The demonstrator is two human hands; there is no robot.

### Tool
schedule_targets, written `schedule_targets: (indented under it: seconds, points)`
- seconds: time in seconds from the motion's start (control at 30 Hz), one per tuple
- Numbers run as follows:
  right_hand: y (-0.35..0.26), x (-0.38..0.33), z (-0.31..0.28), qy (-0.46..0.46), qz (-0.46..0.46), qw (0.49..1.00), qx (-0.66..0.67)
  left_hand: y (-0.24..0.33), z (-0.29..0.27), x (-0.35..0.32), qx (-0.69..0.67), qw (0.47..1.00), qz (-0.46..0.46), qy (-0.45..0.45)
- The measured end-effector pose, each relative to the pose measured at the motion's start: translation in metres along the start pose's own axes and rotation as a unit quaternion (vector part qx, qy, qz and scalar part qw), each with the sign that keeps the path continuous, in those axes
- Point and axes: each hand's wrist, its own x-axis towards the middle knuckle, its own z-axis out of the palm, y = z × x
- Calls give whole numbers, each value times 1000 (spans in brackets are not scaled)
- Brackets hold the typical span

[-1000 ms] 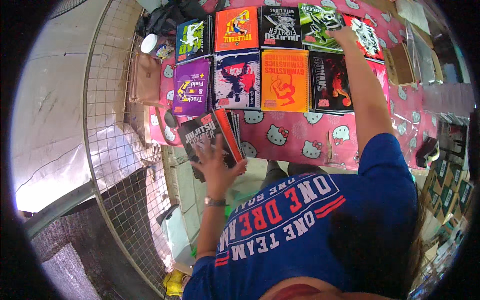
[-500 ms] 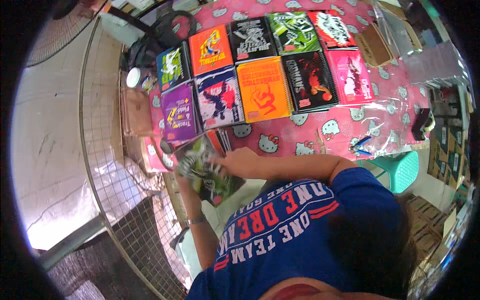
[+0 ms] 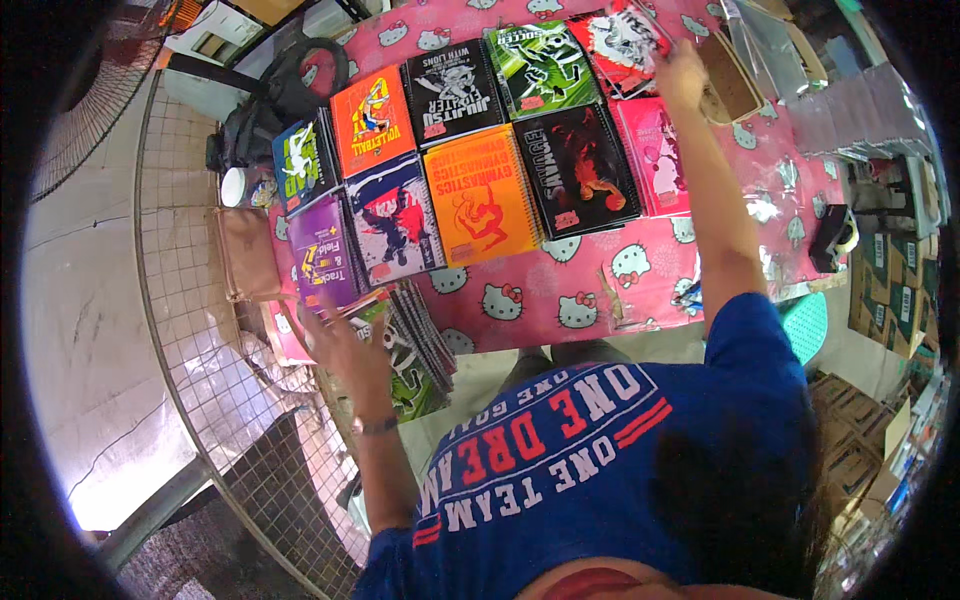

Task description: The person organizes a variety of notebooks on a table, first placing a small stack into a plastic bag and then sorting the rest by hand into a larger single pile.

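Notebooks cover the far half of my table (image 3: pixel 640 290), the one with the pink cartoon-cat cloth, laid out in two rows. My right hand (image 3: pixel 682 72) is stretched out to the far right corner, fingers pinched on the edge of a red-and-white notebook (image 3: pixel 622 38) that lies at the right end of the back row; it looks like a narrow grip on that cover, though the fingertips themselves are too small for me to be sure. Just beside it in the same row sit a green notebook (image 3: pixel 538 68), a black one (image 3: pixel 455 100), an orange one (image 3: pixel 372 122) and a blue-and-green one (image 3: pixel 300 165) toward the left edge. The nearer row runs from a pink notebook (image 3: pixel 655 155) under my right forearm, through a black-and-red one (image 3: pixel 582 170), an orange gymnastics one (image 3: pixel 482 195), a blue-and-white one (image 3: pixel 392 220), to a purple one (image 3: pixel 325 255) at the left edge.

My left hand (image 3: pixel 345 345) is down at the near left corner, fingers spread flat on top of a stack of spiral notebooks (image 3: pixel 415 345) that hangs off the table's edge; the hand presses on it rather than closing round it. A wire mesh panel (image 3: pixel 215 330) stands to my left, beyond the table
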Motion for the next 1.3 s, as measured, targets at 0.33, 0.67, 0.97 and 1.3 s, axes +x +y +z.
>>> schedule_targets:
  seconds: [0.33, 0.67, 0.97, 1.3]
  points:
    - [-16, -20, -10, 104, 157, 976, 108, 204, 0, 105, -203, 897, 388, 54]
    - [-113, -84, -165, -271, -155, 861, 402, 148, -63, 89, -115, 964, 229, -75]
    - [69, -74, -80, -277, -42, 947, -157, -120, 11, -65, -331, 924, -182, -57]
    - [-290, -213, -222, -566, -113, 701, 420, -126, 41, -56, -493, 832, -235, -93]
